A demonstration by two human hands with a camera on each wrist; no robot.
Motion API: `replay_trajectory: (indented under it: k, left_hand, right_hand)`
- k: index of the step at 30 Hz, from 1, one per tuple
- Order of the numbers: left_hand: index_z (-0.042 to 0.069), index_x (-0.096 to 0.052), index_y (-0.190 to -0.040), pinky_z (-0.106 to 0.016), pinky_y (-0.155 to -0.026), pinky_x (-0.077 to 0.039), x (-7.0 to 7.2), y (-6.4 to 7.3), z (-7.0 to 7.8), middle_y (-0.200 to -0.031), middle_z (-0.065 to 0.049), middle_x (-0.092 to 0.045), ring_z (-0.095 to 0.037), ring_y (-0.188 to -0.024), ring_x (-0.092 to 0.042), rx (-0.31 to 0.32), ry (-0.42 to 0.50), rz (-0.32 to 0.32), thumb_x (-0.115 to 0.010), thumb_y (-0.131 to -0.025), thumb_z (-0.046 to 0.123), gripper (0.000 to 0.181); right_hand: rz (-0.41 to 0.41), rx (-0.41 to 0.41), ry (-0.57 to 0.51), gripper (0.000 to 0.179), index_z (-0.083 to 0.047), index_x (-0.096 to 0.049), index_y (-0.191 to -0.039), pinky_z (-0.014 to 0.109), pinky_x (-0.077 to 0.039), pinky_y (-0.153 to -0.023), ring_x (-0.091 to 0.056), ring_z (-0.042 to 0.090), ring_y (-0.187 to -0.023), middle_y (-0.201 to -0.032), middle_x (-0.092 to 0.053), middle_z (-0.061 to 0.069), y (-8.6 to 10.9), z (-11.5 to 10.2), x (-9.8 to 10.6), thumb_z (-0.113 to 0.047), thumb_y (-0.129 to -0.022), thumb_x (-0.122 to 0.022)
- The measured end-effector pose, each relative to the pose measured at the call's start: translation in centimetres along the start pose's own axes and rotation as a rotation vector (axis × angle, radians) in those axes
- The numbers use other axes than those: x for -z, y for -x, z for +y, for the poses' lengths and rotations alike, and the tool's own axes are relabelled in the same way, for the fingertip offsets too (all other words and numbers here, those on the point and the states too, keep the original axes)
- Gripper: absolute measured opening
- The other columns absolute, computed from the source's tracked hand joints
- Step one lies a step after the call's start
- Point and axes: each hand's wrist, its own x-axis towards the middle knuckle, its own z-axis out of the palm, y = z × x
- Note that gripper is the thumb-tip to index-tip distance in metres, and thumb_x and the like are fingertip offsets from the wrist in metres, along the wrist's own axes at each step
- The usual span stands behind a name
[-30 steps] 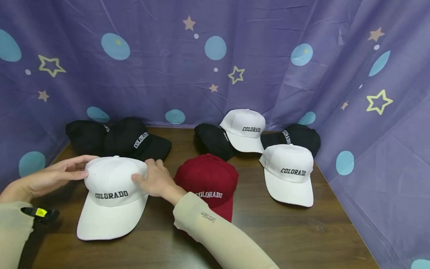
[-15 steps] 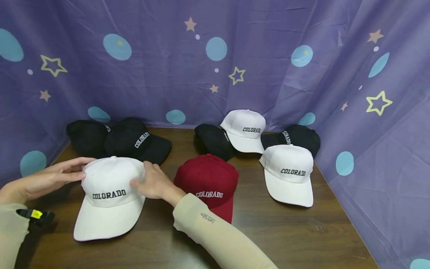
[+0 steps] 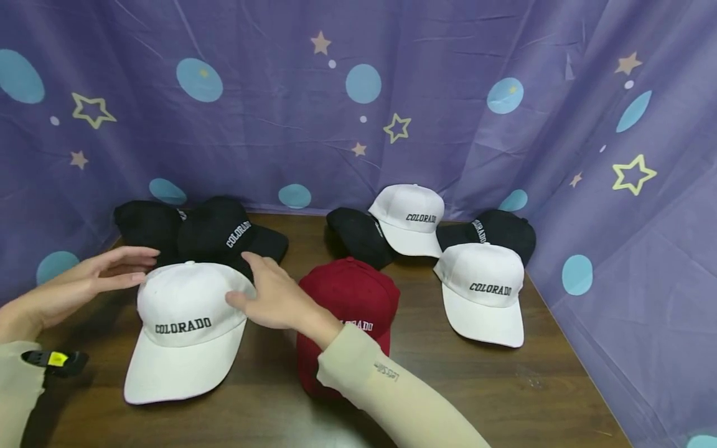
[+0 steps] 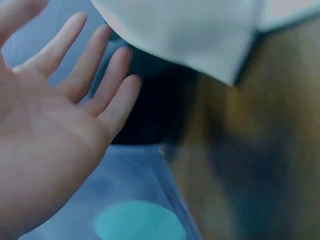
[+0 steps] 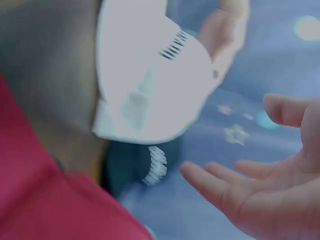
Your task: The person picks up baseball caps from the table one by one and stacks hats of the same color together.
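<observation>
Beige sleeves (image 3: 403, 398) are covering our arms. Leftmost, our left hand (image 3: 84, 286) is reaching beside a white cap (image 3: 187, 292), fingers loosely straight and gripping nothing. That cap is sitting upright on the bench (image 3: 448, 398), brim toward us, in front of two black caps (image 3: 207, 230). Across its crown, our right hand (image 3: 274, 298) is spreading thumb and fingers apart, also gripping nothing, while its sleeve is partly hiding a red cap (image 3: 353, 286). Farther right, two more white caps (image 3: 483, 264) are resting among other black ones (image 3: 506, 230).

We judge that we are finishing positioning the first white cap; next, we are probably needing to lift both hands clear without nudging it. The left wrist view is showing our palm, which the head view is hiding; our right thumb is overlapping the cap from above, yet the right wrist view is revealing a gap.
</observation>
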Motion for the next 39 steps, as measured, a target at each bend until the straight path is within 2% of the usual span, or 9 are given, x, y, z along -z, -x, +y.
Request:
replay_trajectory:
  k: [6, 12, 16, 21, 26, 28, 34, 37, 39]
  left_hand:
    - [0.017, -0.04, -0.159, -0.005, -0.083, -0.04, -0.7, -0.1, 5.0, -0.147, 0.007, -0.045, 0.006, -0.12, -0.047, -0.044, -0.055, 0.183, -0.064, -0.108, 0.029, 0.058]
    - [0.023, -0.05, -0.153, -0.007, -0.091, -0.038, -2.5, -0.1, 10.8, -0.149, 0.009, -0.051, 0.001, -0.121, -0.05, -0.17, -0.045, 0.261, -0.072, -0.103, 0.019, 0.054]
    - [0.019, -0.058, -0.147, -0.009, -0.096, -0.04, -4.4, -0.6, 14.4, -0.143, 0.01, -0.057, -0.001, -0.119, -0.055, -0.307, -0.027, 0.302, -0.077, -0.098, 0.007, 0.055]
    - [0.018, -0.063, -0.142, -0.011, -0.101, -0.044, -7.4, -1.8, 18.0, -0.135, 0.007, -0.062, -0.004, -0.116, -0.06, -0.489, -0.047, 0.3, -0.079, -0.093, -0.001, 0.056]
    - [0.022, -0.064, -0.141, -0.014, -0.103, -0.045, -10.4, -3.0, 20.7, -0.133, 0.01, -0.062, -0.006, -0.117, -0.06, -0.562, -0.072, 0.241, -0.082, -0.093, 0.006, 0.054]
    - [0.022, -0.064, -0.141, -0.015, -0.103, -0.045, -11.5, -3.4, 21.4, -0.133, 0.01, -0.062, -0.008, -0.116, -0.061, -0.571, -0.067, 0.218, -0.082, -0.093, 0.009, 0.052]
    - [0.021, -0.064, -0.141, -0.028, -0.104, -0.05, -14.5, -4.7, 23.0, -0.133, 0.005, -0.064, -0.013, -0.118, -0.062, -0.597, -0.034, 0.158, -0.081, -0.095, 0.016, 0.048]
    - [0.023, -0.065, -0.14, -0.037, -0.104, -0.052, -15.8, -5.2, 23.7, -0.132, 0.006, -0.064, -0.013, -0.118, -0.062, -0.586, -0.016, 0.13, -0.081, -0.095, 0.02, 0.048]
    - [0.024, -0.065, -0.141, -0.041, -0.103, -0.052, -16.6, -5.4, 24.0, -0.132, 0.007, -0.063, -0.012, -0.118, -0.062, -0.572, 0.002, 0.105, -0.08, -0.096, 0.022, 0.048]
  right_hand:
    - [0.099, 0.155, -0.054, 0.062, -0.011, -0.046, -0.159, 0.032, -0.052, -0.107, -0.065, 0.023, -0.126, -0.148, -0.06, 0.01, 3.8, 1.8, 7.3, -0.028, -0.104, -0.068]
    - [0.274, 0.152, -0.126, 0.052, -0.009, -0.055, -0.152, 0.04, -0.055, -0.106, -0.07, 0.027, -0.12, -0.139, -0.066, 0.012, 8.0, 6.4, 14.4, -0.016, -0.103, -0.07]
    - [0.388, 0.09, -0.066, 0.047, -0.01, -0.059, -0.149, 0.038, -0.056, -0.103, -0.071, 0.029, -0.12, -0.135, -0.069, 0.013, 10.8, 10.4, 18.8, -0.015, -0.104, -0.07]
    - [0.508, -0.043, 0.048, 0.045, -0.014, -0.059, -0.15, 0.017, -0.051, -0.098, -0.068, 0.016, -0.119, -0.136, -0.069, 0.012, 14.8, 15.6, 23.0, -0.024, -0.107, -0.067]
    - [0.597, -0.167, 0.102, 0.046, -0.01, -0.058, -0.15, 0.004, -0.044, -0.093, -0.059, -0.011, -0.109, -0.136, -0.068, 0.019, 18.0, 21.1, 25.7, -0.029, -0.108, -0.063]
    - [0.609, -0.217, 0.143, 0.048, -0.008, -0.058, -0.15, 0.004, -0.042, -0.091, -0.061, -0.005, -0.111, -0.137, -0.067, 0.021, 18.9, 23.3, 26.4, -0.032, -0.109, -0.061]
    - [0.541, -0.33, 0.19, 0.058, -0.003, -0.05, -0.155, 0.042, -0.049, -0.103, -0.057, 0.048, -0.134, -0.147, -0.058, 0.027, 20.5, 28.2, 27.2, -0.041, -0.111, -0.054]
    - [0.465, -0.356, 0.147, 0.068, 0.001, -0.038, -0.161, 0.067, -0.041, -0.109, -0.046, 0.057, -0.141, -0.156, -0.046, 0.032, 20.8, 30.1, 27.2, -0.044, -0.112, -0.05]
    - [0.424, -0.371, 0.096, 0.075, 0.003, -0.027, -0.164, 0.072, -0.035, -0.112, -0.038, 0.06, -0.145, -0.161, -0.037, 0.035, 20.9, 31.3, 27.1, -0.047, -0.112, -0.048]
